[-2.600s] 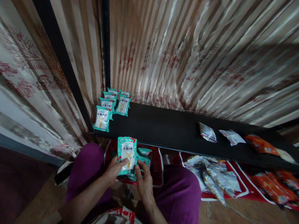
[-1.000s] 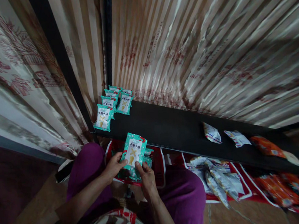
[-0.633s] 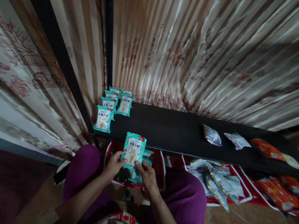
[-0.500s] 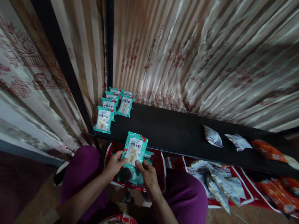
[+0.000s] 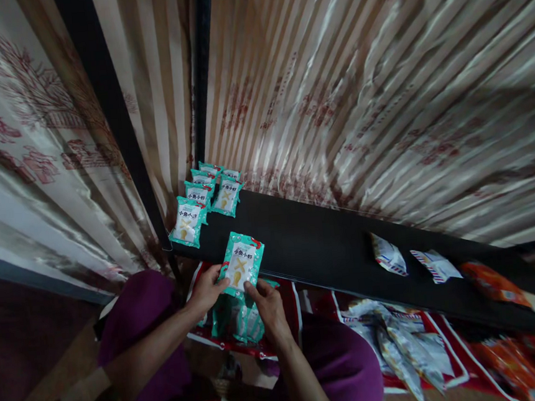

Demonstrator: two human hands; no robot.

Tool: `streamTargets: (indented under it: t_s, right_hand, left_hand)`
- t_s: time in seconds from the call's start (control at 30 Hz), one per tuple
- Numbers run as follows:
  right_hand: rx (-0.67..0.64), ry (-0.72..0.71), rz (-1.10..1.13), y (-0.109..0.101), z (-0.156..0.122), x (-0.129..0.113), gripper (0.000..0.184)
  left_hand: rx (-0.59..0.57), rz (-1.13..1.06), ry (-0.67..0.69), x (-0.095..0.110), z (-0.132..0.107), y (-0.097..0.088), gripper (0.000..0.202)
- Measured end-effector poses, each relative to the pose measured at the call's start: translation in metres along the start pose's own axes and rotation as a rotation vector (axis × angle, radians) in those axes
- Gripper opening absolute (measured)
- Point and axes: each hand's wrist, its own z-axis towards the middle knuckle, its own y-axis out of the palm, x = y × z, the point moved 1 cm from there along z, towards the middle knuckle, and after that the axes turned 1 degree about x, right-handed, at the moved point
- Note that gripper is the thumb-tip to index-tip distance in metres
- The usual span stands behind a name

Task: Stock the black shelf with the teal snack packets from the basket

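Teal snack packet [image 5: 242,262], one, front showing, pinched at its lower sides by left hand [image 5: 208,288] and right hand [image 5: 267,300], above red basket [image 5: 298,313], near black shelf's [image 5: 303,235] front edge; best gripped lightly, sparing the wrapper creases.

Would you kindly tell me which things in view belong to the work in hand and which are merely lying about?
Seemingly belonging: held packet, left hand, right hand, nearest red basket, teal packets, shelf.

Seemingly just lying about: white packets, orange packets.
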Motion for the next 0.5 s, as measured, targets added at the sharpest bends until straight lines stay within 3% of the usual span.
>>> streamTargets:
  t_s: [0.23, 0.5]
  right_hand:
    - [-0.005, 0.000, 0.013, 0.002, 0.018, -0.014, 0.029]
    - [0.017, -0.011, -0.015, 0.006, 0.049, -0.017, 0.039]
  left_hand:
    - [0.097, 0.173, 0.113, 0.007, 0.017, -0.001, 0.021]
    - [0.274, 0.616, 0.223, 0.029, 0.038, -0.002, 0.018]
